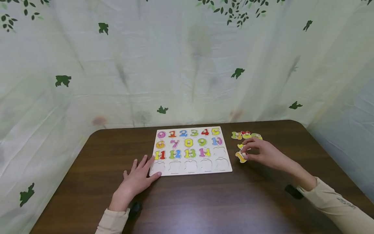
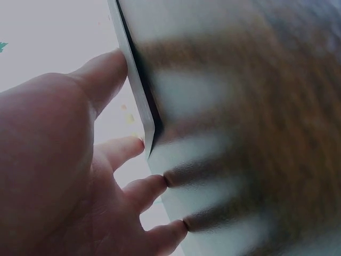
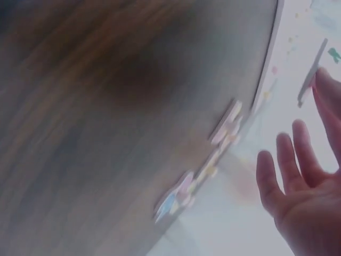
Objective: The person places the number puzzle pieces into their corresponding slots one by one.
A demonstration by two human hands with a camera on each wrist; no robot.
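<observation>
A white number puzzle board (image 1: pixel 181 172) lies on the table, with coloured pieces 0 to 14 seated in its upper rows and bare recesses at the lower right and along the bottom. My left hand (image 1: pixel 136 178) rests at its lower left corner, fingers spread; in the left wrist view the thumb touches the board's edge (image 2: pixel 136 80). To the right of the board, my right hand (image 1: pixel 267 154) pinches a yellow-edged number puzzle piece (image 1: pixel 241 157) between thumb and finger. That piece (image 3: pixel 312 73) appears edge-on in the right wrist view, so its number is hidden.
Loose number pieces (image 1: pixel 237 135) lie beyond the right hand, near the back of the table. Another piece (image 1: pixel 240 146) is partly covered by the fingers. A pale curtain (image 1: pixel 187 71) with leaf prints hangs behind the brown table (image 1: pixel 204 201).
</observation>
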